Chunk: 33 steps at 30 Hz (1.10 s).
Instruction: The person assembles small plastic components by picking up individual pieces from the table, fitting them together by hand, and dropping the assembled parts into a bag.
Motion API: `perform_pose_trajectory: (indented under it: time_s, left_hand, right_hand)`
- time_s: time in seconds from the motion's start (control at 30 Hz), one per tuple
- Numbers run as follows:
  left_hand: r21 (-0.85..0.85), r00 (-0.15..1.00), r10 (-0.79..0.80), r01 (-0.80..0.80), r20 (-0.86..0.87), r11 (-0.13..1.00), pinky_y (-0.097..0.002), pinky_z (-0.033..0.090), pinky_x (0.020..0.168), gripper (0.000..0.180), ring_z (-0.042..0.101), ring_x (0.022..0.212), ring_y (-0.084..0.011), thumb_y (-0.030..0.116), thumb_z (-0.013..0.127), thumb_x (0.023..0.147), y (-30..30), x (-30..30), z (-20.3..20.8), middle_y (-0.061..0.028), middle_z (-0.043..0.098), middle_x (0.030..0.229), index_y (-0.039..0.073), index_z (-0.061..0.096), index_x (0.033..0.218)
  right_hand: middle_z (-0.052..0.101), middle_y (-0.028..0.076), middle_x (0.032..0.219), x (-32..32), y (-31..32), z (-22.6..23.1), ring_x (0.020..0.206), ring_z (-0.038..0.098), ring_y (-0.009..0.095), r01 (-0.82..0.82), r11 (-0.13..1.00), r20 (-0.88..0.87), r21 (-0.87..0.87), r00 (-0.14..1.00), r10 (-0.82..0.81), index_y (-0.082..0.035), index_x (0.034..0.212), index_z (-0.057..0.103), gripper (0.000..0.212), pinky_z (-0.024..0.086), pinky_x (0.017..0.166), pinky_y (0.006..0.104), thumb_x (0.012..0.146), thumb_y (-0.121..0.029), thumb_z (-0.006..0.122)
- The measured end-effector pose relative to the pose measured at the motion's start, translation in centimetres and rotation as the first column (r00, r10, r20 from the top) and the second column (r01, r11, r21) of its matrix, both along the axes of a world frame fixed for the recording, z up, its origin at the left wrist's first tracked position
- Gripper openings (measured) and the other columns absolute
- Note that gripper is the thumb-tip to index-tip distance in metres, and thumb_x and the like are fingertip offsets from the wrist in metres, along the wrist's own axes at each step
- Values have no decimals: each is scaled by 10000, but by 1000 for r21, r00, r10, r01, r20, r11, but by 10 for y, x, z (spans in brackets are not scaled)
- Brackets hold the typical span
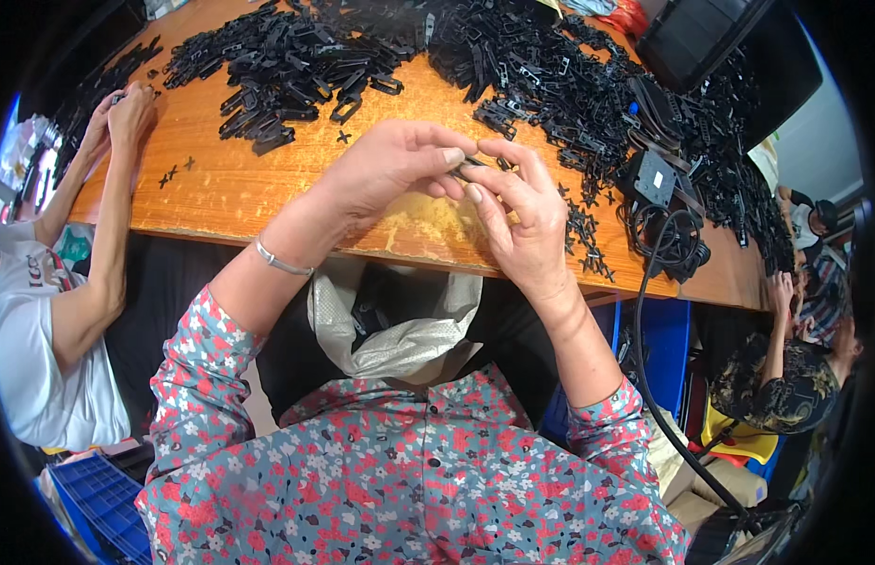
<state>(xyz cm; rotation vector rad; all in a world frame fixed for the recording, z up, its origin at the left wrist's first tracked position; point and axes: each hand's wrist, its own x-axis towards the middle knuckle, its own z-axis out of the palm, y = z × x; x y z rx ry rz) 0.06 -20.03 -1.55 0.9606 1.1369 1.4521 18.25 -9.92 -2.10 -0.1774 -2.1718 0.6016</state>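
Black plastic parts (301, 71) lie heaped across the far left side of your wooden table (277, 179), and a larger black heap (560, 104) spreads over its far right. Your two hands meet above the near edge, well in front of both heaps. Between their fingertips sits a small dark piece (471, 162), mostly covered by your fingers. Your left hand (385, 174) pinches it, thumb uppermost, and a silvery bracelet (282, 259) circles that wrist. Your right hand (533, 209) comes in from the other side, its fingertips bent up against the piece; you cannot tell from this angle whether they are clamped on it or only touching.

Small black crosses (585, 231) are scattered just right of your right hand, and a few more (176, 172) lie left of your left arm. Farther right sits a black boxy device (650, 179) with a coiled cable (668, 247) beside it. Below the table's near edge, a whitish woven sack (414, 347) hangs open before you. At your left, a co-worker in a white shirt (32, 348) has both hands at the table.
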Motion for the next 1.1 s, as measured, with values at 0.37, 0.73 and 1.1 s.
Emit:
perform_pose_trajectory:
  time_s: [0.37,0.73,1.1]
  left_hand:
    - [266,798,237,-100,-554,959,-220,513,728,163,657,849,-74,53,665,953,1,14,4,-26,725,974,3,704,1103]
    - [272,742,3,242,-670,931,-267,509,772,140,630,874,-105,75,748,901,16,-2,17,-25,684,922,16,736,1028]
    - [240,93,262,-192,-961,952,-439,543,850,234,683,935,-344,200,670,933,150,-40,-15,-176,700,973,28,710,1086]
  right_hand:
    - [712,91,915,3,5,-3,692,674,99,-134,502,-23,-854,975,222,44,1177,670,301,525,598,215,1044,-219,610]
    - [740,133,985,26,23,-11,711,686,116,-243,-81,-250,-967,831,496,22,1189,669,321,577,643,247,1036,-256,619]
    - [746,79,960,34,11,-7,692,657,74,-197,-118,-228,-973,893,389,-1,1184,691,271,561,648,216,1021,-212,644]
